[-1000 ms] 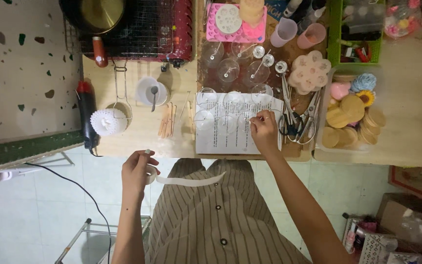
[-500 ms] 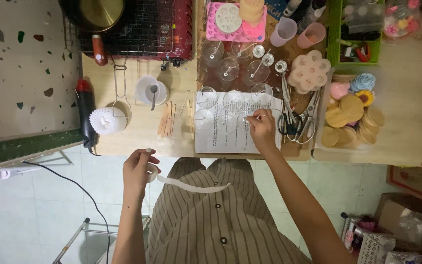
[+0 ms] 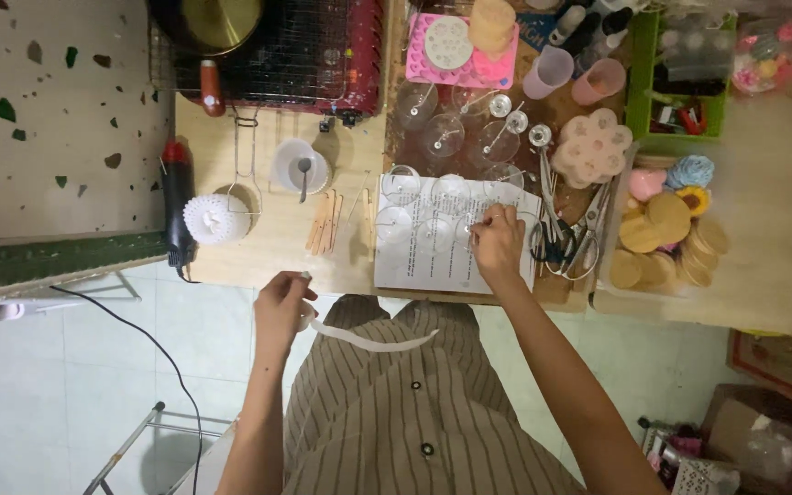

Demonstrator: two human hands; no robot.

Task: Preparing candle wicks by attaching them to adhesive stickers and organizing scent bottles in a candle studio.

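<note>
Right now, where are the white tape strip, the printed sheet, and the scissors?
white tape strip point(image 3: 373, 340), head view, on the middle of the strip trailing from the left hand point(image 3: 283, 307).
printed sheet point(image 3: 433, 266), head view, on a bare lower part.
scissors point(image 3: 552, 246), head view, on the dark handles.

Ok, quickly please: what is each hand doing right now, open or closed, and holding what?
Left hand: closed on a white strip.
Right hand: fingers pinched over a glass cup on the sheet of paper; what it grips cannot be told.
</note>
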